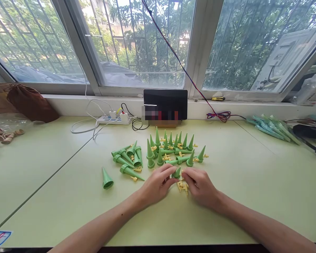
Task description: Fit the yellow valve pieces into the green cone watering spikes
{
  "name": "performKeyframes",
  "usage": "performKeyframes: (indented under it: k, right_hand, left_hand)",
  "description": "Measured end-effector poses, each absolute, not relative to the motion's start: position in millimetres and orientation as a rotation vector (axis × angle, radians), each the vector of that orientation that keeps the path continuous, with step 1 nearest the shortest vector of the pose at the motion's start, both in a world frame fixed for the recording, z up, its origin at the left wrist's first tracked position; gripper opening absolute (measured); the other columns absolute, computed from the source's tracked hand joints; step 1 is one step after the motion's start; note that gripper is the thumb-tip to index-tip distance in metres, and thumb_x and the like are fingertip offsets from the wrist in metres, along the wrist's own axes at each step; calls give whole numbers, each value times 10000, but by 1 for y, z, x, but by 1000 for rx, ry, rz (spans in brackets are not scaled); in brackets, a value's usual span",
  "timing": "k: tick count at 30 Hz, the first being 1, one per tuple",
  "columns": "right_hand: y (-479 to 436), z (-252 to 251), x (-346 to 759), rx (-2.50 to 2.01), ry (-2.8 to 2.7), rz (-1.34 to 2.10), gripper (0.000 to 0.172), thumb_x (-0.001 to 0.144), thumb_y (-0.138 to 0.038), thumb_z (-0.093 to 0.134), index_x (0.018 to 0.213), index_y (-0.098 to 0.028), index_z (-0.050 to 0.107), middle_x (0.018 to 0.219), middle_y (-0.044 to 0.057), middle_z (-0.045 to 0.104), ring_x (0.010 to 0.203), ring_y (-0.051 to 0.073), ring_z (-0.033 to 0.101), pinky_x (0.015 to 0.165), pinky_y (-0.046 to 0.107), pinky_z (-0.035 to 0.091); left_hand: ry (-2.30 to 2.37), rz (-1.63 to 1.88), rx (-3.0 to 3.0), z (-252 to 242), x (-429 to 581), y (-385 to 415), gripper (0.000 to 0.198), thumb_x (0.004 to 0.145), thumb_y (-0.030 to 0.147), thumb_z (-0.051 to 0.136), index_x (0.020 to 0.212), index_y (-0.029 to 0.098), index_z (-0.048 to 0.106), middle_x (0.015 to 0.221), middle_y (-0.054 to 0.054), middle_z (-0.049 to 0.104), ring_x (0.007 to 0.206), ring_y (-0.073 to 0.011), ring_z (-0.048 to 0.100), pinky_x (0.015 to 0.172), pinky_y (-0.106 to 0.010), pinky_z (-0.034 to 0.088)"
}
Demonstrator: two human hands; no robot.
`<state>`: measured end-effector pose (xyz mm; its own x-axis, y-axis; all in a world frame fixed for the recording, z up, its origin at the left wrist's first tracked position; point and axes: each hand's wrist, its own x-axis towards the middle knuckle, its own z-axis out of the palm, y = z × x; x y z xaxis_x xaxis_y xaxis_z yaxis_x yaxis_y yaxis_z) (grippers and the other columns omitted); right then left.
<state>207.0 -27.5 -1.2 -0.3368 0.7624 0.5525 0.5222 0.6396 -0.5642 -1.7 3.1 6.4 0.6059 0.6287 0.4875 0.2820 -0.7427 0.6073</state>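
Near the middle of the table, my left hand [159, 181] grips a green plastic cone spike [176, 173] between thumb and fingers, its tip pointing up. Close on its right, my right hand [202, 184] is closed in a pinch at a small yellow plastic valve, mostly covered by the fingertips. Between my hands lie several loose yellow valves [183, 187]. Just beyond stands a group of green spikes [190, 160], many with yellow valves at their sides. To the left is a pile of green spikes [126, 158], and one single spike [107, 179] lies apart.
A dark-screened tablet [165, 103] leans by the window. Left of it sits a power strip [114, 119] with cables. Wrapped bluish-green items [274, 128] and a black strap [309, 138] lie at right. A brown pouch [30, 102] and wooden pieces [7, 137] are at far left.
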Motion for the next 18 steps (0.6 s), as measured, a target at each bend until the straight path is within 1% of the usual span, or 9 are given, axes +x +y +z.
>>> performKeyframes:
  k: [3,8,11,14,16,18]
  right_hand:
    - [-28,3,206,-999,-2009,424,340,1035,-202,396,701,-224,336,617,-39,397,547,125,347,539,265,281]
    - [-28,4,205,-1022,-1961,535,358,1043,-239,395,691,-221,333,602,-45,387,539,118,337,531,259,274]
    - [-27,2,205,-1028,-1935,572,355,1041,-255,396,690,-219,359,602,-40,406,542,120,351,530,257,282]
    - [-26,0,205,-1037,-1921,595,349,1041,-264,399,695,-216,386,614,-32,435,554,124,370,537,256,298]
    - [-26,0,205,-1034,-1926,589,353,1039,-265,408,691,-216,381,613,-33,425,555,123,360,538,257,294]
    - [-26,1,205,-1022,-1941,573,357,1038,-258,415,687,-215,371,610,-37,407,554,120,349,537,257,288]
  left_hand:
    - [629,1015,2382,6,-3,3,213,1012,167,525,1198,172,630,1064,-93,641,898,-164,604,808,-256,498]
    - [589,1055,2403,5,-4,3,262,1009,142,517,1228,176,657,1138,-116,660,989,-182,637,874,-275,516]
    - [662,1042,2332,7,-1,3,246,996,154,556,1204,189,682,1130,-103,676,948,-171,652,837,-257,531]
    - [693,1035,2252,9,1,3,229,987,169,578,1175,196,706,1104,-95,701,882,-158,652,716,-219,526]
    - [681,1028,2214,10,1,3,211,982,183,592,1146,195,724,1074,-91,716,855,-155,646,664,-206,507]
    - [677,1017,2183,10,1,4,180,972,196,615,1099,187,741,1033,-84,723,823,-148,634,651,-203,491]
